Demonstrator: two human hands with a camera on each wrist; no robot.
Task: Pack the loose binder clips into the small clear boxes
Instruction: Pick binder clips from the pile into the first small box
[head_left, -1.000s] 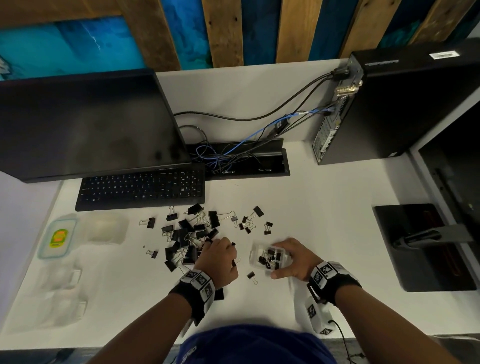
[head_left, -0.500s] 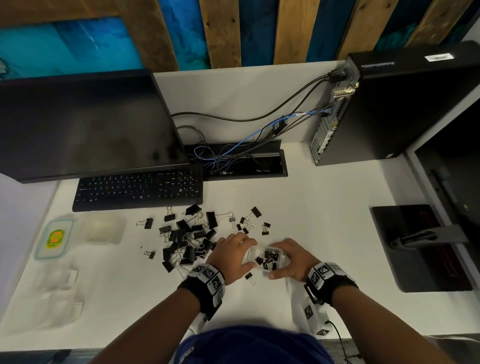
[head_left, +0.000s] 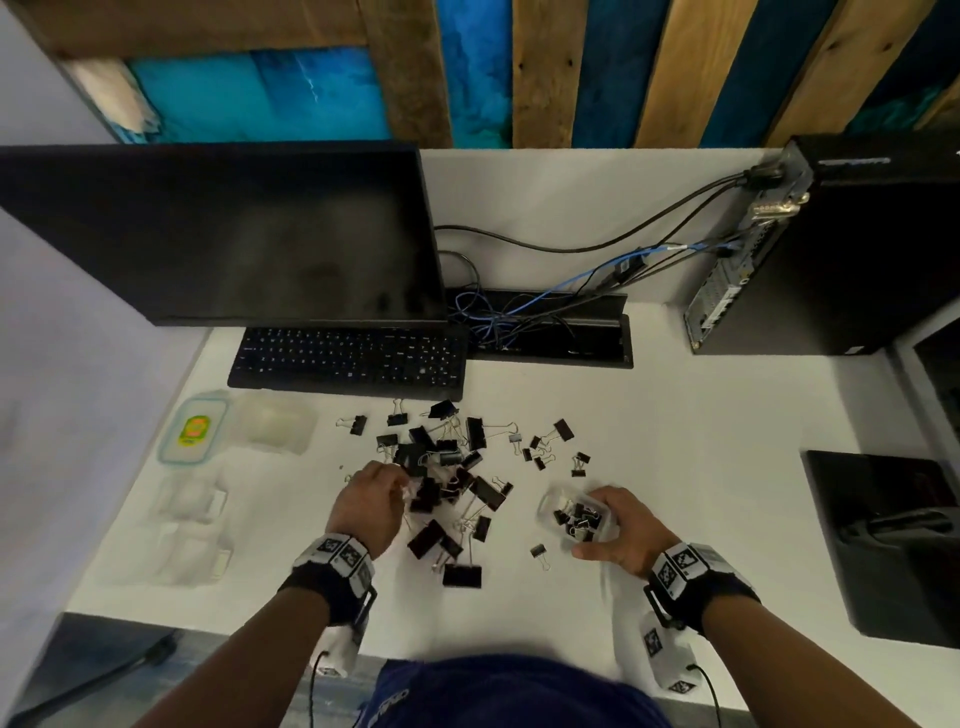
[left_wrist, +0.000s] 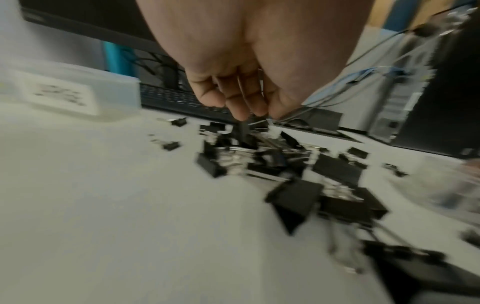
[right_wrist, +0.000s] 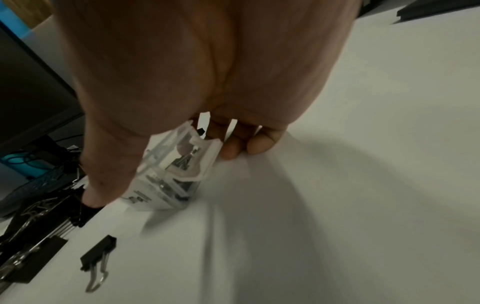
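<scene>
I am gripping the small clear box (head_left: 577, 515) with my right hand (head_left: 618, 530), thumb on its near side and fingers curled round its far side, holding it on the white desk (head_left: 701, 447). The box is already holding several small binder clips; whether its lid is seated I cannot tell.

My left hand (head_left: 366, 506) is reaching down into the left edge of the loose clip pile (head_left: 447, 483). In the left wrist view the fingers (left_wrist: 241, 102) are curling together at a black clip (left_wrist: 245, 133) directly below the fingertips. The blur is hiding whether the clip is pinched or only touched.

Governing relation: the box is lying to the right of the pile, on the same line across the desk, well apart from my left hand and with most of the pile between them. The left hand is nearer the clips; the right hand is the only one at the box. Its long axis is running roughly left-to-right. Any clip lifted will probably have to travel rightward over the pile to reach the box.

One small clip (head_left: 538, 551) is lying alone just beside the box, nearer the right hand.

The desk is smooth and white. A black keyboard (head_left: 348, 358) and monitor (head_left: 218, 234) are standing behind the pile, and a lidded plastic container (head_left: 195, 428) is sitting far left.
</scene>
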